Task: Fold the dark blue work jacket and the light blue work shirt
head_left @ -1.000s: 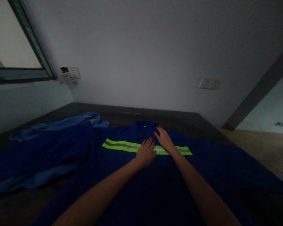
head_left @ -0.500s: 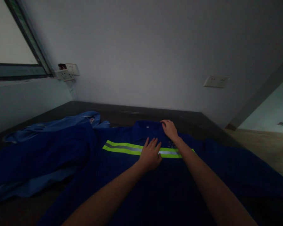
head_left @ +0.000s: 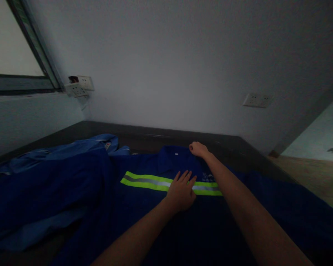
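The scene is dim, and the small print on the shirt (head_left: 144,207) cannot be read. Both forearms are cut off by the lower edge, and the shirt's hem and right sleeve are lost in shadow. The fingertips of the right hand (head_left: 199,149) are curled under at the right end of the collar (head_left: 173,155); whether cloth is pinched cannot be told. The left hand (head_left: 182,192) is laid flat on the stripe (head_left: 147,181), fingers straight and slightly fanned, with nothing held.

The shirt is spread flat, chest up, on a dark table (head_left: 155,132) set into a corner of pale walls. A window (head_left: 13,44) is seen at the left and a wooden floor (head_left: 310,177) at the right.

One spread shirt, with one yellow-and-grey stripe, is counted, and one heap (head_left: 44,177) of blue cloth just to its left. Three sockets (head_left: 257,100) are counted: two by the window, one at the right.
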### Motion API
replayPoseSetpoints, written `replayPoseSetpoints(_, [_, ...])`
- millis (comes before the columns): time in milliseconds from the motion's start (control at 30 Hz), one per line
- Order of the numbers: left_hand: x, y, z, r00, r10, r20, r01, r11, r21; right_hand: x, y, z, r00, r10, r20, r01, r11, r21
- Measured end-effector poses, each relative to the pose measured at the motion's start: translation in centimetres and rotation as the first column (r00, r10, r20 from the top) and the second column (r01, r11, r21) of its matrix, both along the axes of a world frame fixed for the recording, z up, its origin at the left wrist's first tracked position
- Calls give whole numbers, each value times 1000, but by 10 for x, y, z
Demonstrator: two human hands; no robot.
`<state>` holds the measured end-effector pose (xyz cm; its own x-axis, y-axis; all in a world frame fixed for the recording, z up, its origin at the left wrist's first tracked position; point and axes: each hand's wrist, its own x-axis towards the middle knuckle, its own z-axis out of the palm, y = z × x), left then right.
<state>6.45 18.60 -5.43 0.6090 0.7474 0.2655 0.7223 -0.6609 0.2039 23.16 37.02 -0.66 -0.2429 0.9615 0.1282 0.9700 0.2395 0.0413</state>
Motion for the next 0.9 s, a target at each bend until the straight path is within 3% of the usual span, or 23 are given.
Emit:
replayPoseSetpoints(167, [0, 0, 3, 1000, 0, 4, 0, 1000, -19, -9, -1, -10, 997, -62, 53, 59, 997, 51])
replayPoseSetpoints(367, [0, 1, 5, 1000, -3, 2, 3, 999, -44, -17, -14, -28, 996, -4, 93, -12, 984, 175])
replayPoseSetpoints(567, [0, 0, 5, 1000, -3, -3, 2, 999, -54, -16, -14, -34, 996, -25, 83, 4, 969, 248])
replayPoseSetpoints(767, [0, -1, 4, 998, 7, 57, -4, 999, -46, -41, -21, -18, 999, -35, -20, 40, 952, 303])
replayPoseSetpoints(900, [2, -4, 13, 995, 15, 96, -16, 1000, 5, -84, -31, 5, 986, 54, -159, -29, 987, 157])
